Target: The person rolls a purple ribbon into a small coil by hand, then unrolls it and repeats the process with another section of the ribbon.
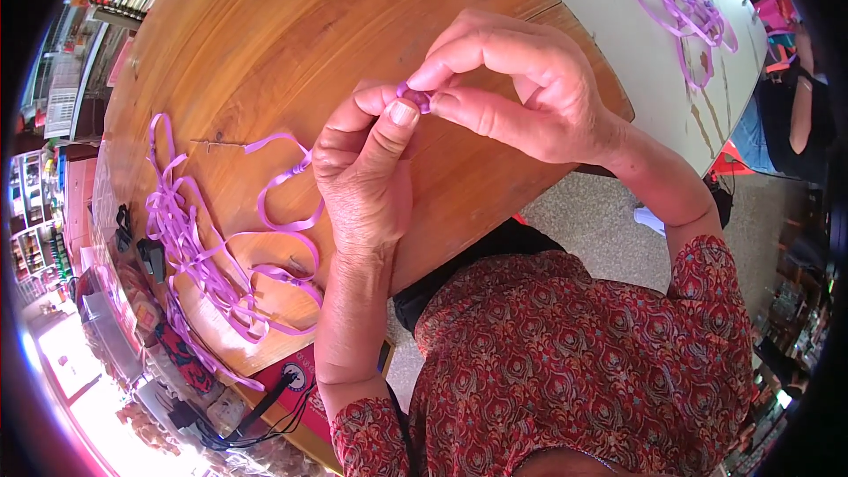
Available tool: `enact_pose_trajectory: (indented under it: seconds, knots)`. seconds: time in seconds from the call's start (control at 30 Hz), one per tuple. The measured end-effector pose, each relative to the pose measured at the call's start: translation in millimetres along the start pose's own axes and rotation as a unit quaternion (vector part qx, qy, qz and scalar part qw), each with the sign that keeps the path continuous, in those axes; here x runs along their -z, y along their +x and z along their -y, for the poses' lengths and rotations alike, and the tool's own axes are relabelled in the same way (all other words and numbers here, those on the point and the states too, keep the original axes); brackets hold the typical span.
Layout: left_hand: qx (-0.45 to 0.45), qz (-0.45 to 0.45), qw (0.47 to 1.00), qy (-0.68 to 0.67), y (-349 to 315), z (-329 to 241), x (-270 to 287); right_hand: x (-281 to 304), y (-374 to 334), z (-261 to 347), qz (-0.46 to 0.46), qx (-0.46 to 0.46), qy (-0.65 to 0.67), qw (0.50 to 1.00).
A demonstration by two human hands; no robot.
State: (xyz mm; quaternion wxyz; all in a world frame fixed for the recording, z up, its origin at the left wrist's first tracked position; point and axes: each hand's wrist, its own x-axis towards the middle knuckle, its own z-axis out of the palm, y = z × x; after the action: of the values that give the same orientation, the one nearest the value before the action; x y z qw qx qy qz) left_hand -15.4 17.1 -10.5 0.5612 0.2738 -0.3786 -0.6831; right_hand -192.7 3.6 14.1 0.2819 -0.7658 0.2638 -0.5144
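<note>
Two bare hands are brought together above the round, varnished wooden table (291,26), and a small folded piece of purple ribbon (413,95) is pinched between them. The left hand (364,178) is curled nearly closed, with the ribbon piece pressed by its thumb against the forefinger. The right hand (521,88) is arched over it, its thumb and forefinger tips closed on the same piece, the remaining fingers bent loosely behind.

A long loose tangle of flat purple ribbon (208,252) is spread on the table to the left of the left hand, one strand looping up near the wrist. A second heap of purple ribbon loops (680,4) is lying on a pale table (618,26) well apart, at the upper right. Black cables (256,420) are seen below the table's near edge. A red patterned sleeved garment (583,353) is worn by the person.
</note>
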Motion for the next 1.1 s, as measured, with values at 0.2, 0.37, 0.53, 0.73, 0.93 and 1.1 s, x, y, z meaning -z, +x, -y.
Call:
enact_pose_trajectory:
  seconds: [0.2,0.37,0.53,0.73,0.93,1.1]
  knots:
    - [-0.004,0.005,1.0,-0.027,-0.5,0.2,-0.7,1.0,2.2,-0.7,0.012,0.016,-0.053,0.998]
    - [0.016,0.002,1.0,-0.009,-0.8,-2.3,-4.7,-0.8,-0.7,2.1,-0.01,-0.015,-0.024,1.0]
    - [0.001,0.018,0.999,0.042,-2.7,-4.0,-7.8,1.7,-2.9,0.5,-0.038,-0.08,0.01,0.996]
    - [-0.008,-0.032,0.995,0.09,-6.9,-3.9,-7.5,5.5,-2.3,6.6,-0.013,-0.197,0.055,0.979]
    - [-0.015,-0.041,0.99,0.13,-5.7,-5.0,-9.8,8.3,-3.5,-4.6,0.012,-0.102,0.058,0.993]
    - [-0.006,-0.04,0.992,0.118,-6.7,-5.1,-7.8,15.8,4.5,0.5,0.03,-0.015,-0.018,0.999]
